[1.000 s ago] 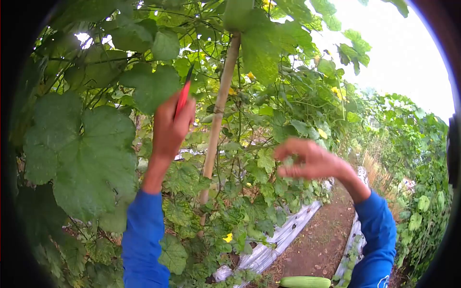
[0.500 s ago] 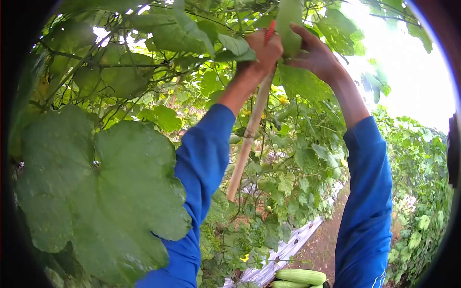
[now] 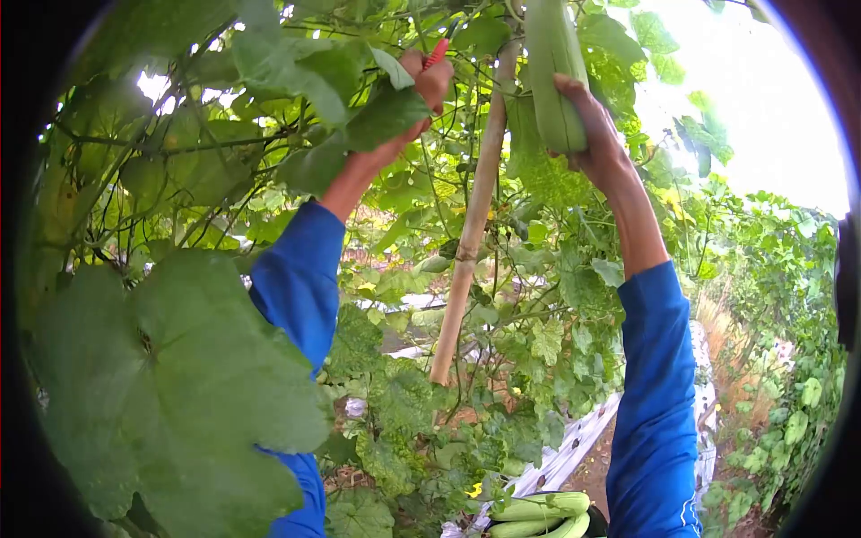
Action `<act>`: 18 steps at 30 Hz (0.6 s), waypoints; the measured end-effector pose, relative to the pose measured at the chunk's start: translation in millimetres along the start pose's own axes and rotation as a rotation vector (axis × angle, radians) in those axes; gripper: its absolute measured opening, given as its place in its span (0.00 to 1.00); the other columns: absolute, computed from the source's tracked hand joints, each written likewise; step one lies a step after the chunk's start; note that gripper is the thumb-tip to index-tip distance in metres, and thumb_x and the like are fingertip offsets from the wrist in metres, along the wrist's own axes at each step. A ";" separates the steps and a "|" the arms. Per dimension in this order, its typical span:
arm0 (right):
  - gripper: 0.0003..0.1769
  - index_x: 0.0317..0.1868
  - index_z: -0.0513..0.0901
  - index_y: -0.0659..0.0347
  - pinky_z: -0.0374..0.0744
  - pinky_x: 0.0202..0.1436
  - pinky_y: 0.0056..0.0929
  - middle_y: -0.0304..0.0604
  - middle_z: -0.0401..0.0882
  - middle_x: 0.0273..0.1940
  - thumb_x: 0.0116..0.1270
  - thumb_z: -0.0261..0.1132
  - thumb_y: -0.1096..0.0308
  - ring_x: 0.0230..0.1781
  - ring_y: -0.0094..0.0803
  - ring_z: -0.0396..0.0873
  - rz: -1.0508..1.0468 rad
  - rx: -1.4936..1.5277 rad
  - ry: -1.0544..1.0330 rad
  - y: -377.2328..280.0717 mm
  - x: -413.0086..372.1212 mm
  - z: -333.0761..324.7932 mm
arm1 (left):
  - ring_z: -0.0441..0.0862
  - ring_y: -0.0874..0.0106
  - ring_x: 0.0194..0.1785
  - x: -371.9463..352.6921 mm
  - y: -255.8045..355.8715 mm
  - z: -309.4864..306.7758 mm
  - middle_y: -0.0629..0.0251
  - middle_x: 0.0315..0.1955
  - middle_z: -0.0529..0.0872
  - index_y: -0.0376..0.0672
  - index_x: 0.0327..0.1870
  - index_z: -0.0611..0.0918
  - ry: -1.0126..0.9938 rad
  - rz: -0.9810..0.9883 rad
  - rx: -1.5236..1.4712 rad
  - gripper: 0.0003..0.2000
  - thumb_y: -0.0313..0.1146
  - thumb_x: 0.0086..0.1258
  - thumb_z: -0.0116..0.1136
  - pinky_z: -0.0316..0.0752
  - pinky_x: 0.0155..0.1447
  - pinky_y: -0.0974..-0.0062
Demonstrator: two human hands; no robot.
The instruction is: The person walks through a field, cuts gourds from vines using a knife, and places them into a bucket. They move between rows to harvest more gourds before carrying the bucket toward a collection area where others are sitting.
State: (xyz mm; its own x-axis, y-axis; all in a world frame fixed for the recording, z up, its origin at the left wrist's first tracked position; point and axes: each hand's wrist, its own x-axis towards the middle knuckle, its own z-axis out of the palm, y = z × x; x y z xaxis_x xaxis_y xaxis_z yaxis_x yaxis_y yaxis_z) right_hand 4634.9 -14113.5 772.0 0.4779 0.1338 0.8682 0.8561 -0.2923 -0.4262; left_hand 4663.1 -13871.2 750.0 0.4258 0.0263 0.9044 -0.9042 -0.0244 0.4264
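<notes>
A long pale green luffa gourd (image 3: 558, 85) hangs at the top of the view, its upper end out of frame. My right hand (image 3: 592, 134) is wrapped round its lower part. To the left, my left hand (image 3: 429, 85) is closed on a red-handled tool (image 3: 438, 52) whose thin dark tip points up among the vines. A leaf (image 3: 387, 115) covers part of that hand and wrist. Between the two hands, a wooden pole (image 3: 475, 215) slants down.
A broad leaf (image 3: 179, 368) fills the lower left, in front of my left sleeve. Several picked gourds (image 3: 538, 511) lie at the bottom beside a strip of whitish plastic sheeting (image 3: 574, 448). Vines and stems spread overhead, with dense foliage (image 3: 789, 403) at right.
My left hand has moved left and slightly down, away from the gourd, with the red-handled tool. My right hand has moved slightly right and down; the gourd has shifted right and lower in view.
</notes>
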 end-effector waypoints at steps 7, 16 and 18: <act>0.48 0.59 0.74 0.69 0.83 0.35 0.36 0.53 0.83 0.38 0.53 0.65 0.32 0.31 0.36 0.84 -0.086 -0.516 0.160 6.0 15.4 -37.1 | 0.76 0.62 0.28 75.5 28.1 13.1 0.54 0.28 0.81 0.41 0.39 0.76 0.070 0.444 0.652 0.19 0.51 0.65 0.49 0.67 0.32 0.64; 0.41 0.55 0.78 0.68 0.83 0.38 0.34 0.52 0.85 0.37 0.53 0.67 0.39 0.33 0.35 0.85 -0.149 -0.494 0.165 25.1 18.6 -47.7 | 0.82 0.43 0.45 109.5 73.6 55.9 0.41 0.38 0.85 0.36 0.44 0.81 0.049 0.525 1.110 0.19 0.44 0.72 0.43 0.75 0.51 0.49; 0.42 0.55 0.78 0.68 0.84 0.37 0.34 0.53 0.85 0.38 0.53 0.68 0.38 0.34 0.36 0.85 -0.199 -0.420 0.179 19.3 10.8 -43.3 | 0.81 0.44 0.48 121.4 69.9 63.5 0.40 0.42 0.84 0.36 0.44 0.80 0.054 0.559 1.112 0.19 0.44 0.71 0.44 0.74 0.54 0.50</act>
State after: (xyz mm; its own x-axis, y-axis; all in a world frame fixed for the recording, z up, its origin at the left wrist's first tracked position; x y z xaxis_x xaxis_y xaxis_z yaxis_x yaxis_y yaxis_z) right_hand 4648.0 -14158.6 784.2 0.2406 0.0719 0.9680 0.7566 -0.6386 -0.1406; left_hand 4653.7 -13933.1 890.5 -0.0338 -0.2194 0.9750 -0.4308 -0.8771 -0.2123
